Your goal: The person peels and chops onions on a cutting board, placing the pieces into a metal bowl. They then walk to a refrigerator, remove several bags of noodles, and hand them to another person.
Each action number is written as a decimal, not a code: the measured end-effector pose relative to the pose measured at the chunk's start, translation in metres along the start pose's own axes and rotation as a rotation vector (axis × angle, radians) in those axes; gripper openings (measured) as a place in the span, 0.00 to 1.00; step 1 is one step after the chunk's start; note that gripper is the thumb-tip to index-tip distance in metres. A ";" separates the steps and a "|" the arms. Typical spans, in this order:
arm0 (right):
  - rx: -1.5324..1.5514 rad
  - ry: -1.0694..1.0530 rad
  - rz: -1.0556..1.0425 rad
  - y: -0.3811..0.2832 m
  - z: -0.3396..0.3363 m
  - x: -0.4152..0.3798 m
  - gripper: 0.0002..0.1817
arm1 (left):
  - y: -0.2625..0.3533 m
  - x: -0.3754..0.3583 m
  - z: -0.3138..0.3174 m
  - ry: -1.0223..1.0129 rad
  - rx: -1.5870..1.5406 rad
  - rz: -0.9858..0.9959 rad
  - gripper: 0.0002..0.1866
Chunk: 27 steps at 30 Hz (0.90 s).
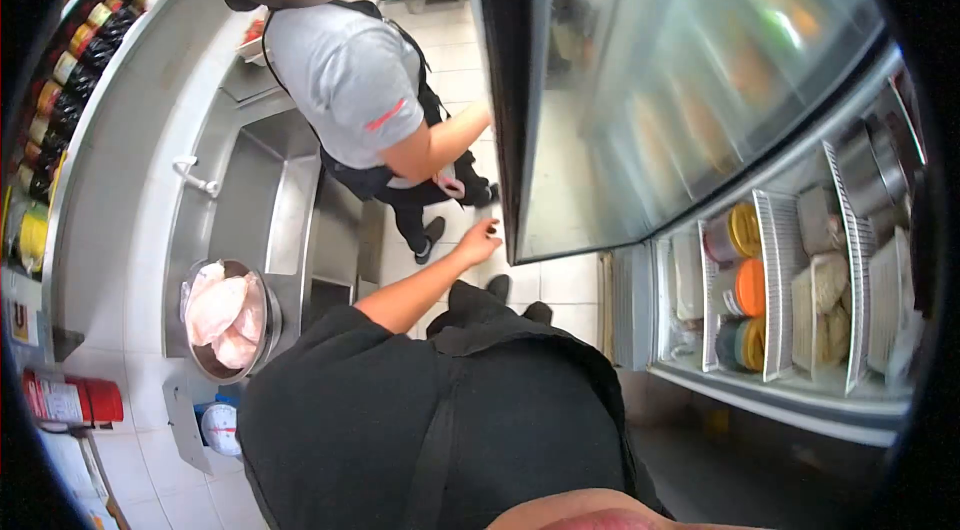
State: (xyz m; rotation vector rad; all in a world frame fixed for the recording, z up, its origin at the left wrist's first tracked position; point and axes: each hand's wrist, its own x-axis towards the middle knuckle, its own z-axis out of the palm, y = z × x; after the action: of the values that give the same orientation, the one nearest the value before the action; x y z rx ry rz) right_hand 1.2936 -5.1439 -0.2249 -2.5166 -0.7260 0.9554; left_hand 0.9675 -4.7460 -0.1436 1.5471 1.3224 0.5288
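Blocking the aisle, a co-worker (365, 90) stands beyond the left hand (478, 242), fingers loosely open at the fridge door (620, 100).

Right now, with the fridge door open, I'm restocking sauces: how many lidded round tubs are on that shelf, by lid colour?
yellow-lidded tubs: 2
orange-lidded tub: 1
Total: 3
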 end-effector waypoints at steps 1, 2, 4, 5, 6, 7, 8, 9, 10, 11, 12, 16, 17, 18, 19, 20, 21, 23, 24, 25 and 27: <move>-0.004 -0.006 -0.016 -0.001 -0.002 0.000 0.06 | 0.025 -0.007 -0.007 -0.025 -0.041 0.044 0.33; -0.005 -0.007 -0.027 -0.002 -0.003 0.000 0.06 | 0.050 -0.014 -0.012 -0.062 -0.088 0.088 0.34; -0.003 -0.014 -0.026 -0.011 -0.005 -0.005 0.06 | 0.069 -0.012 -0.013 -0.136 -0.063 0.016 0.36; -0.002 -0.023 -0.025 -0.019 -0.004 -0.006 0.06 | 0.061 -0.011 -0.011 -0.069 -0.048 0.132 0.36; -0.005 -0.032 -0.029 -0.025 -0.002 -0.007 0.06 | 0.054 -0.010 -0.006 0.016 -0.039 0.245 0.37; -0.014 -0.048 -0.039 -0.033 0.000 -0.007 0.06 | 0.054 -0.012 -0.003 0.043 -0.037 0.215 0.38; -0.026 -0.066 -0.054 -0.043 0.002 -0.008 0.06 | 0.053 -0.010 -0.002 0.013 -0.099 0.195 0.37; -0.043 -0.088 -0.071 -0.054 0.006 -0.009 0.06 | 0.048 -0.006 0.001 -0.006 -0.161 0.169 0.37; -0.066 -0.112 -0.091 -0.064 0.008 -0.009 0.06 | 0.045 -0.004 0.001 -0.016 -0.226 0.143 0.37; -0.093 -0.133 -0.112 -0.075 0.012 -0.007 0.06 | 0.051 -0.008 -0.003 -0.015 -0.218 0.194 0.37; -0.123 -0.156 -0.130 -0.086 0.016 -0.006 0.06 | 0.057 -0.014 -0.004 -0.017 -0.208 0.241 0.36; -0.227 -0.216 -0.191 -0.133 0.039 -0.003 0.06 | 0.058 -0.024 -0.018 -0.068 -0.110 0.338 0.36; -0.247 -0.226 -0.208 -0.149 0.046 0.000 0.06 | 0.059 -0.027 -0.020 -0.110 -0.107 0.328 0.35; -0.268 -0.241 -0.228 -0.165 0.055 0.001 0.06 | 0.058 -0.032 -0.021 -0.153 -0.104 0.318 0.35; -0.285 -0.254 -0.248 -0.182 0.063 0.003 0.06 | 0.060 -0.037 -0.024 -0.222 -0.101 0.303 0.35; -0.298 -0.265 -0.268 -0.200 0.072 0.004 0.06 | 0.059 -0.041 -0.028 -0.292 -0.098 0.291 0.35; -0.312 -0.270 -0.288 -0.218 0.080 0.004 0.05 | 0.053 -0.044 -0.028 -0.320 -0.082 0.367 0.35; -0.330 -0.284 -0.322 -0.256 0.096 0.004 0.05 | 0.045 -0.053 -0.038 -0.455 -0.055 0.428 0.35; -0.336 -0.285 -0.340 -0.274 0.104 0.004 0.05 | 0.049 -0.058 -0.053 -0.562 -0.041 0.414 0.35; -0.334 -0.289 -0.351 -0.290 0.112 0.005 0.05 | 0.057 -0.064 -0.076 -0.658 -0.069 0.349 0.34; -0.331 -0.286 -0.364 -0.315 0.127 0.007 0.05 | 0.030 -0.051 -0.087 -0.620 -0.147 0.326 0.33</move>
State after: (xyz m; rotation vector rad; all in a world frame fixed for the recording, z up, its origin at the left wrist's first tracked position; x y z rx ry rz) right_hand 1.1049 -4.8679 -0.1657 -2.4025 -1.4804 1.1449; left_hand 0.8952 -4.7558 -0.0680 1.6320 0.5542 0.2941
